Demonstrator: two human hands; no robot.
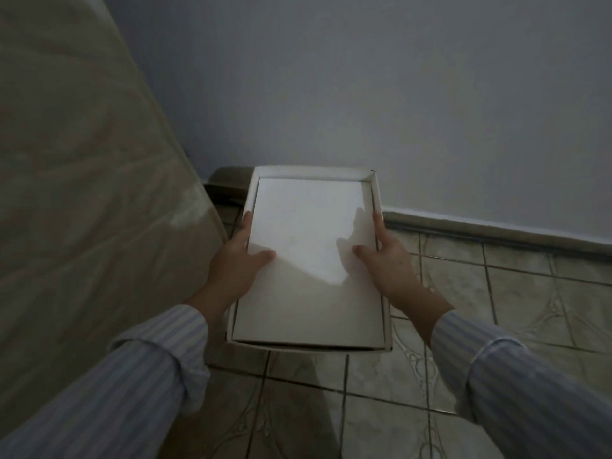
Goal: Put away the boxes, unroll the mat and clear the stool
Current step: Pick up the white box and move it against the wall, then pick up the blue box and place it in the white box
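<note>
A flat white box [308, 246] with a slightly wider tray or lid under it hangs in front of me above the tiled floor. My left hand [236, 260] grips its left edge, thumb on the top face and fingers along the side. My right hand [384, 260] grips the right edge the same way, thumb on top and index finger stretched along the rim. Both sleeves are striped. No mat or stool is in sight.
A tall plastic-wrapped mattress [82, 200] leans on the left, close to my left arm. A pale wall [397, 94] with a skirting board [496, 231] stands right ahead. Patterned floor tiles [496, 299] spread to the right and below. A dark low object [228, 180] sits in the corner behind the box.
</note>
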